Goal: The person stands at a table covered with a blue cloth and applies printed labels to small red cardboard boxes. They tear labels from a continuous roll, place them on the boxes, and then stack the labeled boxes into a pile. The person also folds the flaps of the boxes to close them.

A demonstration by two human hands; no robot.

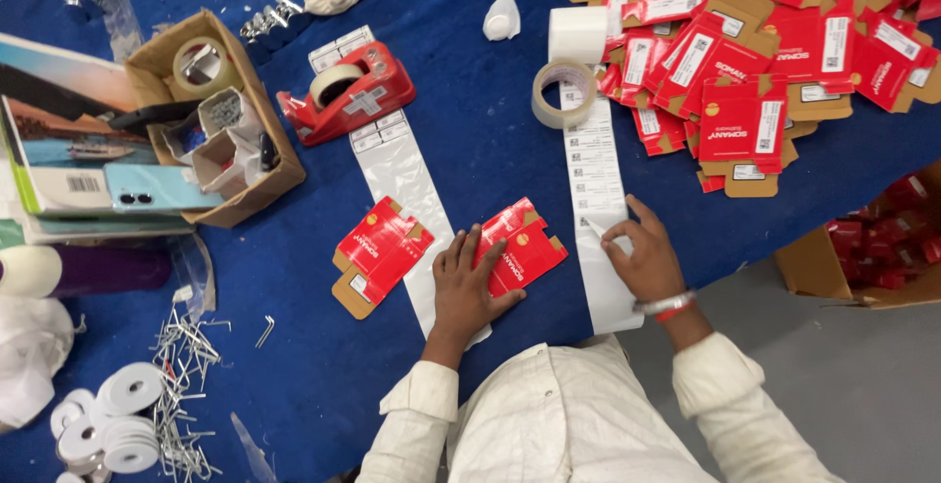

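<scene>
Left hand (pixel 470 282) lies flat with fingers spread, pinning a flattened red cardboard carton (pixel 521 246) to the blue cloth table (pixel 470 150), right in front of the person. Right hand (pixel 642 253) is pinched narrow on a small white sticker at the edge of the long white label strip (pixel 595 189), just beside the carton. My take for doing this bit well: peel slowly from one corner so the sticker doesn't curl or tear, and keep that flat palm firm so the carton can't skate around. A second red flat carton (pixel 377 248) sits to the left on a glossy backing strip (pixel 397 164), near the red tape dispenser (pixel 348 96), and there's a big pile of red cartons (pixel 774 42) at the far right.
</scene>
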